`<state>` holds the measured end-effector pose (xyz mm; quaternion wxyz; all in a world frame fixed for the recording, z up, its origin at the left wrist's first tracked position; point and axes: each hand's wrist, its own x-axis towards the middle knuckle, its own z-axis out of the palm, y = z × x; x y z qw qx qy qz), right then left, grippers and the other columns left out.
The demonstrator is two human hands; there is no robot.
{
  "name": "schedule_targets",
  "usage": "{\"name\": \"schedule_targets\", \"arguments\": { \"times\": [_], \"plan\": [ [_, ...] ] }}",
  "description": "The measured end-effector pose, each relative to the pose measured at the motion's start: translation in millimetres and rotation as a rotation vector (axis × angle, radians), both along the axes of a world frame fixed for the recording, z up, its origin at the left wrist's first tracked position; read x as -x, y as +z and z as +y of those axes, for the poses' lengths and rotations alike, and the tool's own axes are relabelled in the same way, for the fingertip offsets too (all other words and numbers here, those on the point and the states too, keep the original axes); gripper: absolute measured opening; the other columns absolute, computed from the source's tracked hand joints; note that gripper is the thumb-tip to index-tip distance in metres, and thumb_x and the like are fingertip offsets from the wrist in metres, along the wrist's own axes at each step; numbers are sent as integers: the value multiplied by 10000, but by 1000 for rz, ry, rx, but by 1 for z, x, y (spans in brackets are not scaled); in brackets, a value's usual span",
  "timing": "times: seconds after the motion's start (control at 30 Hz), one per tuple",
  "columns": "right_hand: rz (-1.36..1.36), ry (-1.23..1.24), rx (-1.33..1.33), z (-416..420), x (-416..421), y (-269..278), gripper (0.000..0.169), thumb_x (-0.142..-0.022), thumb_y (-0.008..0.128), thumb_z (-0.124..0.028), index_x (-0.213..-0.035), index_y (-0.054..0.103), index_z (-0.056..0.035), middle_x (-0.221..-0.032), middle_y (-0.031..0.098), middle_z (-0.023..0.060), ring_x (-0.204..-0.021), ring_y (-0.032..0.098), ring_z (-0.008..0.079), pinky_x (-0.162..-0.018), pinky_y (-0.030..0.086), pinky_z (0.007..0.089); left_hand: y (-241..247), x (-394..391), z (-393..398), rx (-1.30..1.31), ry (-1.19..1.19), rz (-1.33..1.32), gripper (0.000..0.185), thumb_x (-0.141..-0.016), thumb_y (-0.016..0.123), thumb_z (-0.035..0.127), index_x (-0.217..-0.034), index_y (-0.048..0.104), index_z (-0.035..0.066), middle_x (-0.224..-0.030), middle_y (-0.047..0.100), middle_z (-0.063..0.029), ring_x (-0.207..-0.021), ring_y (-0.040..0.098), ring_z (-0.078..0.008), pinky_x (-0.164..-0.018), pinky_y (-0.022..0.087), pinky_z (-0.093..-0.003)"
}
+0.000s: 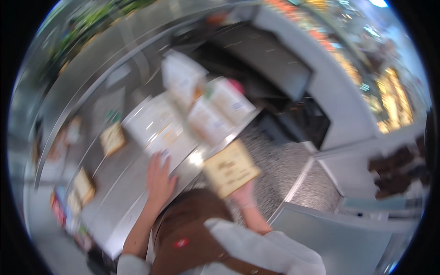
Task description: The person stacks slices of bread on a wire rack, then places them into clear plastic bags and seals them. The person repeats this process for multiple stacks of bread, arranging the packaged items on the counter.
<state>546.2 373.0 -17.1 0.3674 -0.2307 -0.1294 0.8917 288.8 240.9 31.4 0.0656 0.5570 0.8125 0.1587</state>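
Note:
My left hand (161, 178) lies flat, fingers slightly spread, at the near edge of a shiny white plastic-wrapped stack (161, 123) on the steel counter (117, 189). In my right hand (243, 195) is a square cream-coloured piece (233, 167) with dark marks and a thin brown rim. It looks like a slice of bread, though blur hides the detail. The hand grips it from its near corner, in front of the counter edge. Beyond it stand white packages, one at the back (182, 77), one in front (209, 120) and one to the right (232, 99).
Two smaller cream pieces, one nearer the middle (112, 138) and one at the left (83, 185), sit on the counter. Dark equipment (264, 58) stands at the back. To the right are a lit display (395, 99) and a pale grey surface (326, 237). Speckled floor (275, 168) shows below.

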Motion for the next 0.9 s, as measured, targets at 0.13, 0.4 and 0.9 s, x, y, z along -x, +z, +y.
{"name": "schedule_targets", "arguments": {
  "times": [0.13,0.4,0.9],
  "plan": [
    [668,154,246,5,6,-17,614,-1006,435,-479,-1466,443,-73,-1494,473,155,-1338,483,348,-1117,374,540,-40,15,50,-1,-55,177,747,-841,693,231,-1485,381,15,-1579,255,-273,-1485,208,-405,-1227,117,-536],
    [688,180,378,-9,3,-17,566,-1034,434,-450,-1455,458,-72,-1470,504,145,-1327,504,332,-1134,367,528,-68,21,57,62,-91,201,771,-850,686,301,-1467,371,-35,-1529,311,-317,-1458,256,-412,-1233,92,-520],
    [564,234,396,-6,16,-28,566,-1022,440,-475,-1439,482,-94,-1461,519,118,-1325,509,311,-1128,372,516,-91,24,64,211,2,119,769,-808,693,293,-1428,409,-62,-1479,416,-292,-1399,384,-379,-1142,334,-464]
  ]
}}
